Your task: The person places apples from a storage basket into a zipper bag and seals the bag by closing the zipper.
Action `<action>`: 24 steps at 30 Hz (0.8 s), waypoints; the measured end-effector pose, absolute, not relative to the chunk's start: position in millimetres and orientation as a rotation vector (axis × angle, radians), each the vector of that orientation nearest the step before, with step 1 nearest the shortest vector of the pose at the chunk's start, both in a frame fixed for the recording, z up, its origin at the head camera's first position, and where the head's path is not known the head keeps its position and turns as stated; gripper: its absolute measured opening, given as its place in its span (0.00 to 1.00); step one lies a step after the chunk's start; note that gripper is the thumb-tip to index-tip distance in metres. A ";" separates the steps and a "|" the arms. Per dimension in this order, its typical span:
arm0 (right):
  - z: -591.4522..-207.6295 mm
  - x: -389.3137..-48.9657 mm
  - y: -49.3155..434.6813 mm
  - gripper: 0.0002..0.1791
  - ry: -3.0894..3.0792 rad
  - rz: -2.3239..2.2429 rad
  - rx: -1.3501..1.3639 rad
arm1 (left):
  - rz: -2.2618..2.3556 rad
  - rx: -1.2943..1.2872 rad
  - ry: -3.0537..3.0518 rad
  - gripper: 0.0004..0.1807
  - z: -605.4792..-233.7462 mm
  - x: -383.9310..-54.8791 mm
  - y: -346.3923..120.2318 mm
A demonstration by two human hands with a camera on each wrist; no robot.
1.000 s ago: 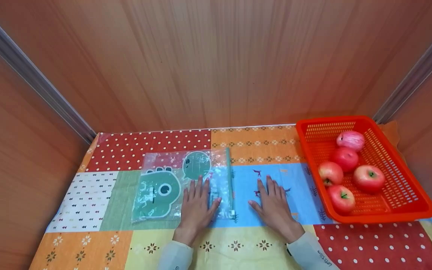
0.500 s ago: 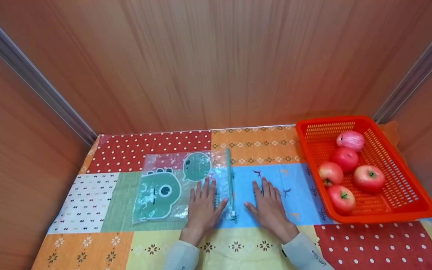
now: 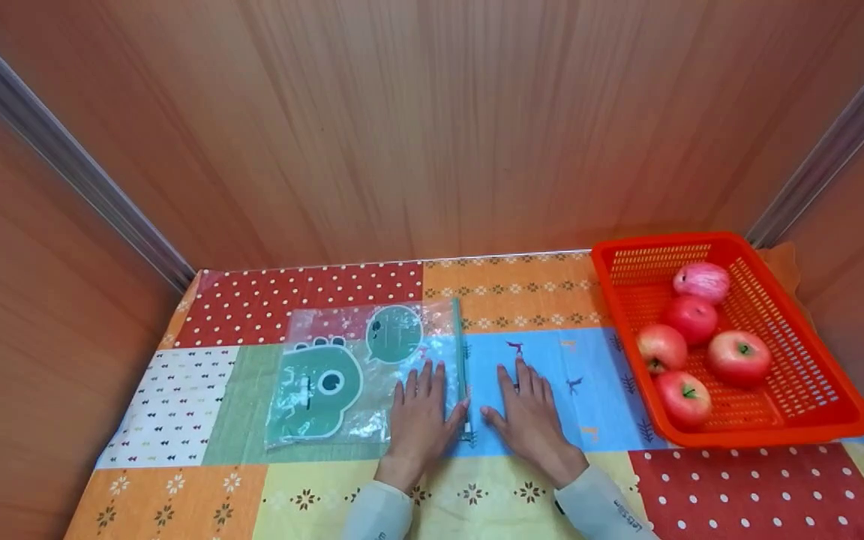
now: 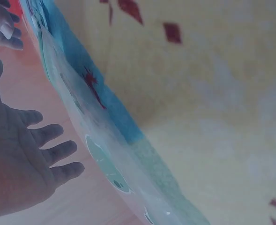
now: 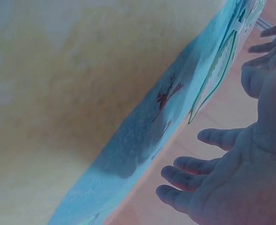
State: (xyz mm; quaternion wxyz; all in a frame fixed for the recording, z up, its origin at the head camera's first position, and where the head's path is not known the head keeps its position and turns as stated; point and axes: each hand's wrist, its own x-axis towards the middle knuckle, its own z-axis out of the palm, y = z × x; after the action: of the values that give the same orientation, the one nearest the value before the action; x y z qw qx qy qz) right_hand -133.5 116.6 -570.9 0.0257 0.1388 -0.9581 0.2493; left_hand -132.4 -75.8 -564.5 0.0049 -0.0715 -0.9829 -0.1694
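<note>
A clear plastic zipper bag [image 3: 319,394] with green cartoon prints lies flat on the patchwork cloth, its green zipper edge [image 3: 460,337] facing right. Over the bag's right part is my left hand [image 3: 421,424], palm down with fingers straight. My right hand [image 3: 531,426] is just right of the zipper edge, over the blue patch, its fingers also spread. Both wrist views show a gap under the palms, and neither the left hand [image 4: 20,154] nor the right hand [image 5: 241,173] holds anything. The bag's lower right corner is partly hidden by my left hand.
An orange-red plastic basket [image 3: 784,435] stands at the right with several apples [image 3: 738,357] inside, one of them striped pink [image 3: 702,280]. Wood-grain panels [image 3: 432,135] enclose the back and both sides. The patchwork cloth [image 3: 169,499] covers the table.
My left hand has shifted right across the bag, and my right hand has shifted left, so they are closer together. The bag and basket stay in place.
</note>
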 end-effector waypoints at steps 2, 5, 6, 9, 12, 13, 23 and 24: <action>-571.8 -133.6 115.8 0.39 -2.966 0.773 0.433 | -0.521 -0.217 -3.079 0.41 -565.0 -132.1 -72.7; -572.3 -134.3 113.7 0.39 -2.991 0.786 0.423 | -0.534 -0.200 -3.087 0.40 -565.6 -131.6 -68.6; -572.2 -134.6 113.0 0.39 -2.997 0.790 0.418 | -0.541 -0.196 -3.087 0.40 -565.9 -131.4 -67.3; -572.8 -135.6 110.9 0.39 -3.005 0.790 0.406 | -0.541 -0.183 -3.084 0.40 -566.3 -131.3 -63.7; -573.6 -136.1 109.4 0.38 -3.000 0.787 0.403 | -0.534 -0.165 -3.076 0.39 -567.5 -132.3 -59.9; -573.7 -136.2 108.9 0.38 -2.999 0.784 0.403 | -0.533 -0.158 -3.073 0.39 -567.9 -132.8 -58.7; -574.8 -134.8 102.9 0.34 -2.968 0.739 0.427 | -0.554 -0.084 -3.062 0.36 -571.3 -138.2 -50.6; -574.5 -134.5 102.2 0.33 -2.960 0.735 0.433 | -0.552 -0.081 -3.059 0.35 -571.5 -138.8 -49.8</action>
State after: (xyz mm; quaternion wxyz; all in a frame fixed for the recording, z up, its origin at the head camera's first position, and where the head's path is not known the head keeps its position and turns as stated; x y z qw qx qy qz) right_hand -134.5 102.2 -574.5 0.0307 0.1406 -0.9604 0.2385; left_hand -138.8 -49.8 -571.5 0.0160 -0.0260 -0.9836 -0.1775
